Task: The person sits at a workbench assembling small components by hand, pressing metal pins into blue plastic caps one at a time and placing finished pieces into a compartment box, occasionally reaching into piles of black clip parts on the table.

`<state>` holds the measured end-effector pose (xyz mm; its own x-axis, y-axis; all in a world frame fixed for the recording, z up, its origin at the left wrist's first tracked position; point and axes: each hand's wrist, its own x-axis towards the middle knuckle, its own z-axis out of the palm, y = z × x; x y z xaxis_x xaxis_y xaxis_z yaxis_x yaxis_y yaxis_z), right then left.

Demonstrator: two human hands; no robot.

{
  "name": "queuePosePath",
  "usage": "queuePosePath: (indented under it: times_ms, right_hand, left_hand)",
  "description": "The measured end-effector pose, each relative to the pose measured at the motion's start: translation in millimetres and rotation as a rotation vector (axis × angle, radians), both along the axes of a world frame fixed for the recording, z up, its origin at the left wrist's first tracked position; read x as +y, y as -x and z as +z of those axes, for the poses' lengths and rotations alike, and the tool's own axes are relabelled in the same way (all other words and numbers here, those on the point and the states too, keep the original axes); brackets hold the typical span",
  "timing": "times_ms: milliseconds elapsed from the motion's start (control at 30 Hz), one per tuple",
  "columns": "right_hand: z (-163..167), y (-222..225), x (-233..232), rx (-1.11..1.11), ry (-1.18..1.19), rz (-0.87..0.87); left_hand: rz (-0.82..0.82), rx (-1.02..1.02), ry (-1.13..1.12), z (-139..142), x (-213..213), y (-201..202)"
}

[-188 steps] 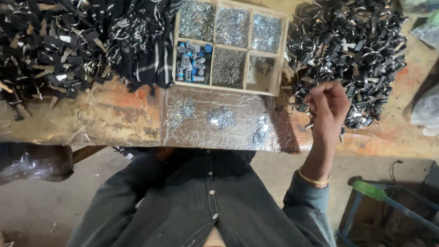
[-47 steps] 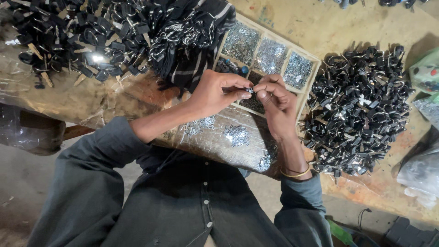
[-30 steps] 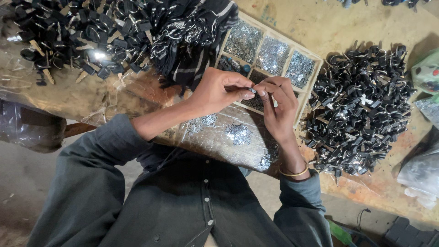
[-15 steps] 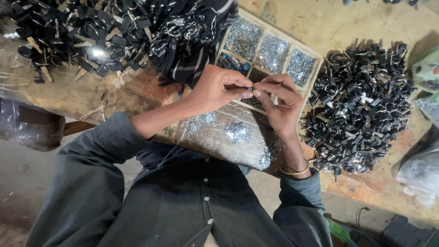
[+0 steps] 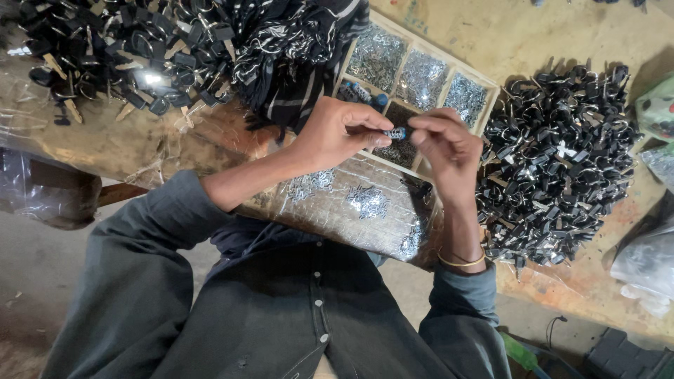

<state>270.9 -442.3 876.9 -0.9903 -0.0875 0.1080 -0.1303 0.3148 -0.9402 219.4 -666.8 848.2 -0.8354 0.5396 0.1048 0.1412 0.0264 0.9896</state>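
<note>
Holding a small blue piece [image 5: 397, 133] between my two hands, I have it pinched at both ends over the wooden tray [image 5: 489, 95]. Far out past my left hand [image 5: 335, 133], on the surface [image 5: 105, 144], lies a heap of dark keys [image 5: 126, 49], and nearer to that hand a bundle of black and white striped straps [image 5: 295, 42] hangs over the tray's near corner. My left hand is closed, thumb and forefinger pressed on the left end of the blue piece, the other fingers curled in under it. The piece lies crosswise between the hands, its long axis running from one set of fingertips to the other, so neither hand is nearer: both touch it. My right hand [image 5: 444, 144] is closed as well, fingertips on the right end, a thin gold bangle [image 5: 460, 261] on that wrist. Just behind the piece, in a tray compartment, sit more blue pieces [image 5: 359, 93], and the other compartments hold small silvery metal parts [image 5: 421, 70]. Below both hands, towards my body, a clear plastic sheet [image 5: 351, 217] covers the surface edge with a few little clumps of metal bits [image 5: 368, 200] on it. Beyond my right hand, well apart, spreads a big pile of black clips with rings [image 5: 562, 154], and past that some crumpled plastic bags [image 5: 649, 263].
</note>
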Motion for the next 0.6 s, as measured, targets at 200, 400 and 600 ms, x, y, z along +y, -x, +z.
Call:
queuePosePath:
  times_ms: [200, 400, 600]
  right_hand:
    - [0.3, 6.1, -7.5, 0.323, -0.721, 0.032]
    - [2.7, 6.4, -5.0, 0.294, -0.516, -0.152]
    - [-3.9, 3.6, -3.5, 0.135, -0.138, -0.187]
  left_hand:
    - [0.033, 0.012, -0.032, 3.4, -1.7, 3.8]
    - [0.026, 0.023, -0.024, 5.5, -2.6, 6.3]
    - [0.022, 0.039, -0.032, 3.2, -0.9, 7.0]
